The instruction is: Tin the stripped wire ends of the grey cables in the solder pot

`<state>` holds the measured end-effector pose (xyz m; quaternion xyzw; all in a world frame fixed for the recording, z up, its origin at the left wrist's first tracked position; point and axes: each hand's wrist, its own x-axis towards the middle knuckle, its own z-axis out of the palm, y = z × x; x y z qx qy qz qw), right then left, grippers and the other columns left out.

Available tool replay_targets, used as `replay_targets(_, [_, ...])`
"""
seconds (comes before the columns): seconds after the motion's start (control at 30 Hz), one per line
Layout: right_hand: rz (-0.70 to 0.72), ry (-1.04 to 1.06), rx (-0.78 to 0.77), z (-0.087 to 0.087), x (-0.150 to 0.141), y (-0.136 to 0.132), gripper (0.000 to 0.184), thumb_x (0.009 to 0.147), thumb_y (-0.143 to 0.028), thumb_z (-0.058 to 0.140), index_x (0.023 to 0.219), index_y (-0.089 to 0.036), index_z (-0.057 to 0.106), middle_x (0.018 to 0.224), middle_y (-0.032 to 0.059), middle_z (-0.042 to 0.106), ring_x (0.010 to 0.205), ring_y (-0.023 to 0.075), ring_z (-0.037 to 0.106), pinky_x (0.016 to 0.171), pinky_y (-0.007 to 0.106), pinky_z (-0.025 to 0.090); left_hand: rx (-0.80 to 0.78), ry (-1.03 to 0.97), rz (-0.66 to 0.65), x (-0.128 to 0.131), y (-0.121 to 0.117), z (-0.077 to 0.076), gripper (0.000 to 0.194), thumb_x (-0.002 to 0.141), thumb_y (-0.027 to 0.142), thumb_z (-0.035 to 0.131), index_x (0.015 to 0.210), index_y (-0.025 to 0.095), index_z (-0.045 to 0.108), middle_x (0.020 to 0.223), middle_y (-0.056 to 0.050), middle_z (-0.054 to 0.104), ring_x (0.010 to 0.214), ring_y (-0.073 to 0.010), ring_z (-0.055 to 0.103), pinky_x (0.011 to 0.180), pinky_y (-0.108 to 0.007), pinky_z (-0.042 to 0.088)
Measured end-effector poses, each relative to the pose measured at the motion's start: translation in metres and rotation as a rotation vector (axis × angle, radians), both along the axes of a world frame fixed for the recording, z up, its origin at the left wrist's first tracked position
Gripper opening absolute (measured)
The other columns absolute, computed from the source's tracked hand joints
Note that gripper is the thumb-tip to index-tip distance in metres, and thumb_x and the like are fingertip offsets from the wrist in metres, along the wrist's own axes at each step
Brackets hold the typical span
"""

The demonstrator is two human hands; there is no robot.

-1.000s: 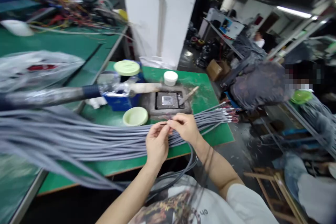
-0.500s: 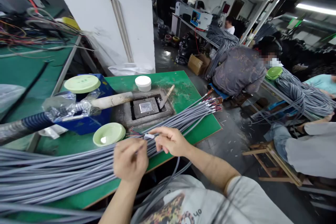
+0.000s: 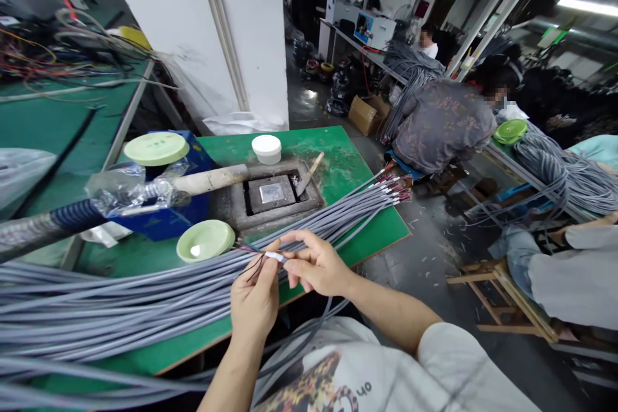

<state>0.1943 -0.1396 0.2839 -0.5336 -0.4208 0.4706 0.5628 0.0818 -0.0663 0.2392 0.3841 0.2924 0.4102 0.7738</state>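
Grey multicore cable (image 3: 96, 315) sweeps in from 9 o'clock past a pale green dish (image 3: 205, 240) to the left hand (image 3: 255, 306) and right hand (image 3: 316, 267), both clamped on a white sleeve (image 3: 274, 257); pinching close beside it keeps the thin coloured wires (image 3: 251, 264) from splaying. Scuffed green workbench (image 3: 367, 219) lies beyond, a seated co-worker (image 3: 441, 125) at 2 o'clock.

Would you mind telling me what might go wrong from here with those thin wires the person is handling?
The thin coloured wires pinched between the left hand and right hand look fine, so they could kink or snap. The heavy grey cable bundle hangs over the green bench's front edge, and its weight might drag them out of the hands.
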Motion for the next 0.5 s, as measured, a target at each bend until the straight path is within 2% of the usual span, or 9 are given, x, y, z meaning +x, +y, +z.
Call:
replay_targets(0.1, [-0.001, -0.153, 0.045, 0.008, 0.013, -0.001, 0.04, 0.084, -0.034, 0.061, 0.12, -0.019, 0.053, 0.072, -0.0022, 0.062, 0.058, 0.0088, 0.056, 0.058, 0.022, 0.047, 0.019, 0.0, -0.009, -0.005, 0.003, -0.002, 0.025, 0.071, 0.033, 0.075, 0.089, 0.016, 0.072, 0.083, -0.004, 0.07, 0.078, -0.0155, 0.065, 0.076, -0.026, 0.053])
replay_targets(0.2, [-0.069, -0.358, 0.142, 0.02, 0.023, 0.004, 0.025, 0.082, -0.036, 0.062, 0.098, -0.016, 0.066, 0.079, 0.0017, 0.061, 0.075, 0.0125, 0.057, 0.072, 0.026, 0.047, 0.08, 0.028, -0.173, -0.008, 0.002, -0.008, 0.023, 0.072, 0.031, 0.073, 0.089, 0.016, 0.072, 0.087, -0.006, 0.07, 0.082, -0.0178, 0.065, 0.081, -0.03, 0.053])
replay_targets(0.27, [-0.053, -0.47, 0.204, 0.027, 0.024, 0.01, 0.02, 0.081, -0.036, 0.064, 0.083, -0.017, 0.067, 0.077, 0.0018, 0.059, 0.077, 0.0136, 0.056, 0.074, 0.027, 0.046, 0.1, 0.052, -0.261, -0.008, -0.002, -0.013, 0.022, 0.073, 0.03, 0.073, 0.088, 0.015, 0.071, 0.088, -0.007, 0.07, 0.082, -0.0185, 0.064, 0.081, -0.031, 0.052])
replay_targets(0.37, [-0.046, -0.534, 0.246, 0.032, 0.017, 0.017, 0.023, 0.078, -0.033, 0.066, 0.062, -0.017, 0.061, 0.07, 0.0, 0.055, 0.072, 0.0127, 0.052, 0.072, 0.026, 0.044, 0.118, 0.073, -0.303, -0.008, -0.009, -0.014, 0.018, 0.075, 0.031, 0.071, 0.082, 0.014, 0.071, 0.081, -0.006, 0.069, 0.075, -0.0163, 0.062, 0.075, -0.028, 0.052])
replay_targets(0.43, [-0.064, -0.501, 0.221, 0.033, 0.012, 0.018, 0.028, 0.079, -0.031, 0.065, 0.056, -0.018, 0.058, 0.066, -0.001, 0.052, 0.068, 0.0118, 0.051, 0.069, 0.026, 0.043, 0.16, 0.072, -0.353, -0.008, -0.014, -0.007, 0.02, 0.078, 0.033, 0.068, 0.081, 0.014, 0.071, 0.077, -0.005, 0.068, 0.073, -0.0155, 0.06, 0.073, -0.027, 0.05])
replay_targets(0.5, [-0.094, -0.434, 0.177, 0.032, 0.008, 0.019, 0.026, 0.079, -0.03, 0.065, 0.056, -0.018, 0.062, 0.065, -0.001, 0.051, 0.066, 0.0116, 0.051, 0.065, 0.025, 0.042, 0.22, 0.084, -0.432, -0.009, -0.016, 0.005, 0.022, 0.08, 0.034, 0.065, 0.08, 0.013, 0.07, 0.074, -0.005, 0.066, 0.072, -0.0151, 0.059, 0.074, -0.028, 0.049])
